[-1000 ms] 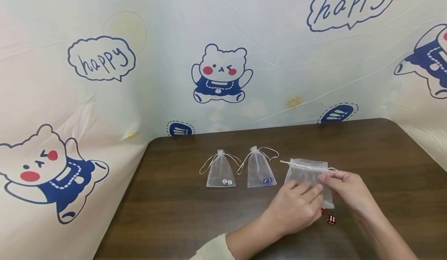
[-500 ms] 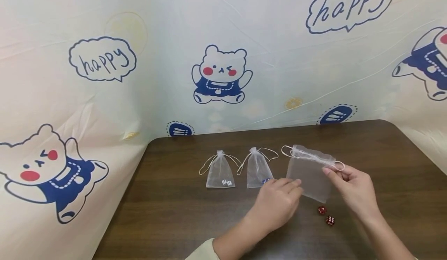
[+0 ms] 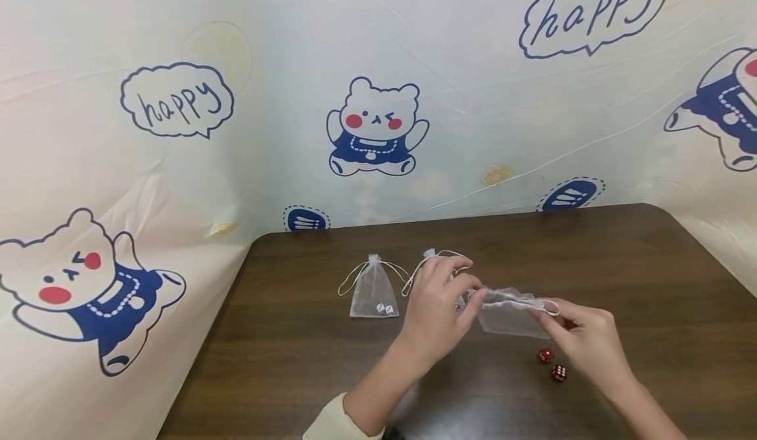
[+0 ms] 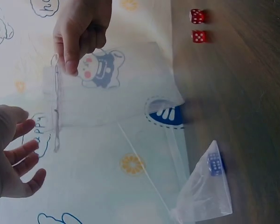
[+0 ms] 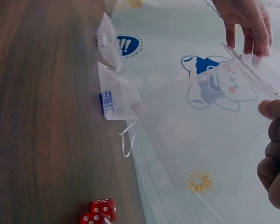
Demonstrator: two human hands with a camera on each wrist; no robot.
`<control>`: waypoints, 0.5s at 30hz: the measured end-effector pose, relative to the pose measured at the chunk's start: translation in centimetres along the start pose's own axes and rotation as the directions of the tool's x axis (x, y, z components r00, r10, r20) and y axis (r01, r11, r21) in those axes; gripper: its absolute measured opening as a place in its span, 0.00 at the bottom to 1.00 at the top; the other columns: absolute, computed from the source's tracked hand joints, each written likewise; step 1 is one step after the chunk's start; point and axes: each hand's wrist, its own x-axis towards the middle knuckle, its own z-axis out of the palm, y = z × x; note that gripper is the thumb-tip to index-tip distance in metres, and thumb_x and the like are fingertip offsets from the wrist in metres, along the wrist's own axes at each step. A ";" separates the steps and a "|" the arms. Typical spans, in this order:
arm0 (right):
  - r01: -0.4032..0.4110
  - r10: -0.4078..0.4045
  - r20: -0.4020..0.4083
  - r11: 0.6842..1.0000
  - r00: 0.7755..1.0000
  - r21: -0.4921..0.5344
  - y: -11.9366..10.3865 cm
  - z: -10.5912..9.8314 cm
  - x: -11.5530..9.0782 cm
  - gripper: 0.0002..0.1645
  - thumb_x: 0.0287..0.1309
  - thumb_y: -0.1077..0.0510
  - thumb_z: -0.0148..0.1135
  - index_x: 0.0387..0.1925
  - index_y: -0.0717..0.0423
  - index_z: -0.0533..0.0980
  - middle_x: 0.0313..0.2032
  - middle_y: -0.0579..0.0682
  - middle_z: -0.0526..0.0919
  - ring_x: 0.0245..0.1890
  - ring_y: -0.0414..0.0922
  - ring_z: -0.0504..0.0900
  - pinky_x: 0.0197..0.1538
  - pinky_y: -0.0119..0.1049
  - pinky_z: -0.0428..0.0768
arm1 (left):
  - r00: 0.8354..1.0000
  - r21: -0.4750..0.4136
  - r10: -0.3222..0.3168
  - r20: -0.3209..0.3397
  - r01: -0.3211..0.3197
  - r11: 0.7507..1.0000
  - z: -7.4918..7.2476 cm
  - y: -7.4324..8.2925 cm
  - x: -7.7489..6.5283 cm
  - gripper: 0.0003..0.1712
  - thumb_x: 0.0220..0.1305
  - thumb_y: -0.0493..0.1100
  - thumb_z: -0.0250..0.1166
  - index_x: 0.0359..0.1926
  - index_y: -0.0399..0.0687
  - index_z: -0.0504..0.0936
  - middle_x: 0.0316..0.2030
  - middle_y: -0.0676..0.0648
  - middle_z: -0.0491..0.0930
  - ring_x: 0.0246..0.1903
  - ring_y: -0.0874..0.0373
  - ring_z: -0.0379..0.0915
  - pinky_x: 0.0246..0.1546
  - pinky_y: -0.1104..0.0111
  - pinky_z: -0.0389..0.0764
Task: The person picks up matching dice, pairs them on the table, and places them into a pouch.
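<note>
My right hand [image 3: 591, 335] pinches a sheer white drawstring bag [image 3: 511, 325] by one end of its gathered mouth, holding it above the table. My left hand [image 3: 440, 305] is at the bag's other top corner. In the left wrist view the left hand's fingers [image 4: 25, 151] are spread and apart from the bag. No dice show inside this bag. Two red dice [image 3: 552, 364] lie on the table below it. Behind the left hand, partly hidden in the head view, is a second drawstring bag [image 5: 123, 95] with blue dice [image 5: 107, 100] inside.
Farther left on the dark wooden table [image 3: 284, 361] lies a closed drawstring bag [image 3: 371, 289] holding two white dice [image 3: 384, 308]. A printed cloth [image 3: 272, 98] with bears and the word "happy" hangs behind the table and along its sides.
My left hand has moved away from the bag's front, up and left to its top corner. The held bag's mouth has tilted and come lower. Both red dice have come into full view.
</note>
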 end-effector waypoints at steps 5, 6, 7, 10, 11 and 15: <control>0.079 -0.079 0.013 0.997 0.997 0.003 0.1 0.2 -0.2 0.21 0.57 0.45 0.58 0.27 0.59 0.82 0.23 0.46 0.83 0.15 0.28 0.71 0.17 0.19 0.68 | 0.994 0.075 0.024 0.107 -0.032 0.997 0.1 0.1 -0.3 0.03 0.54 0.47 0.67 0.28 0.56 0.85 0.45 0.52 0.77 0.46 0.57 0.68 0.47 0.65 0.68; 0.084 -0.084 0.016 0.996 0.996 0.000 0.1 0.3 -0.2 0.22 0.58 0.44 0.57 0.27 0.58 0.82 0.23 0.46 0.83 0.15 0.27 0.70 0.17 0.19 0.68 | 0.991 0.097 0.028 0.131 -0.041 0.994 0.1 0.1 -0.3 0.04 0.55 0.47 0.66 0.28 0.56 0.86 0.45 0.52 0.78 0.46 0.57 0.68 0.45 0.65 0.68; 0.090 -0.090 0.015 0.996 0.996 0.006 0.1 0.3 -0.2 0.22 0.58 0.43 0.56 0.27 0.57 0.82 0.23 0.46 0.83 0.15 0.27 0.70 0.17 0.20 0.68 | 0.988 0.114 0.028 0.154 -0.046 0.992 0.1 0.2 -0.4 0.04 0.56 0.49 0.66 0.29 0.57 0.86 0.45 0.53 0.78 0.46 0.58 0.69 0.44 0.65 0.68; 0.091 -0.091 0.019 0.996 0.996 -0.004 0.1 0.4 -0.3 0.24 0.60 0.42 0.54 0.27 0.57 0.82 0.22 0.45 0.82 0.15 0.26 0.70 0.17 0.19 0.68 | 0.978 0.163 0.021 0.209 -0.056 0.985 0.2 0.2 -0.6 0.06 0.57 0.51 0.64 0.31 0.60 0.86 0.45 0.55 0.80 0.44 0.60 0.70 0.41 0.67 0.68; 0.088 -0.088 0.020 0.996 0.996 -0.002 0.1 0.4 -0.2 0.25 0.60 0.41 0.53 0.27 0.56 0.82 0.22 0.45 0.82 0.15 0.26 0.69 0.17 0.19 0.68 | 0.974 0.179 0.019 0.225 -0.061 0.982 0.3 0.2 -0.7 0.07 0.57 0.52 0.63 0.31 0.61 0.86 0.44 0.56 0.80 0.44 0.61 0.71 0.40 0.68 0.67; 0.060 -0.061 0.029 0.998 0.998 0.029 0.0 0.3 -0.3 0.18 0.59 0.46 0.58 0.28 0.56 0.82 0.22 0.44 0.82 0.15 0.27 0.69 0.16 0.20 0.67 | 0.960 0.217 0.009 0.280 -0.073 0.973 0.5 0.2 -1.0 0.08 0.58 0.54 0.63 0.34 0.60 0.86 0.39 0.59 0.82 0.39 0.64 0.72 0.38 0.70 0.67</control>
